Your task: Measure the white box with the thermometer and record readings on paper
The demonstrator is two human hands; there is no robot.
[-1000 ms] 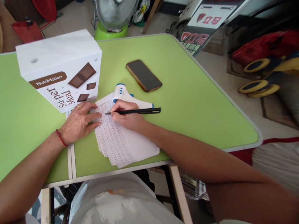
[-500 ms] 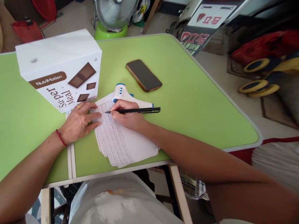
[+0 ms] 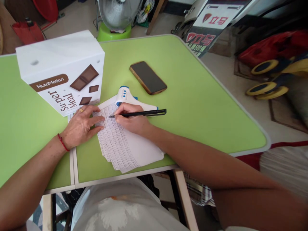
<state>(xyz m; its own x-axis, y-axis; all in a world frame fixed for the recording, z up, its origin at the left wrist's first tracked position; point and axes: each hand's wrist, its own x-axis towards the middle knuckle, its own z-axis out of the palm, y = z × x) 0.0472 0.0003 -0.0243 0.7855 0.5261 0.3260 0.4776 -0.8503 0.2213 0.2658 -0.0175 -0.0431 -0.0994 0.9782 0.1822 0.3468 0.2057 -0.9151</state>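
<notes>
My right hand (image 3: pixel 132 121) is closed around a black pen (image 3: pixel 146 113), its tip on or just above the top sheet of paper (image 3: pixel 144 147). Rows of small handwriting cover the left part of that sheet, while its right part is blank. Several sheets lie fanned beneath it. With fingers spread, my left hand (image 3: pixel 80 123) rests flat on the paper's left edge. Just beyond my right hand lies a white and blue handheld device (image 3: pixel 125 96), shaped like an infrared thermometer and partly hidden by the hand.
A white NutriMotion box (image 3: pixel 60 64) stands at the back left of the green table (image 3: pixel 204 122). A smartphone (image 3: pixel 149 78) in a brown case lies beyond the papers. On the floor behind are a fan (image 3: pixel 117 14) on a green stool and a printed sign (image 3: pixel 207 29).
The pen has shifted very slightly, with its tip a little lower and to the right on the sheet. My left hand stays where it was.
</notes>
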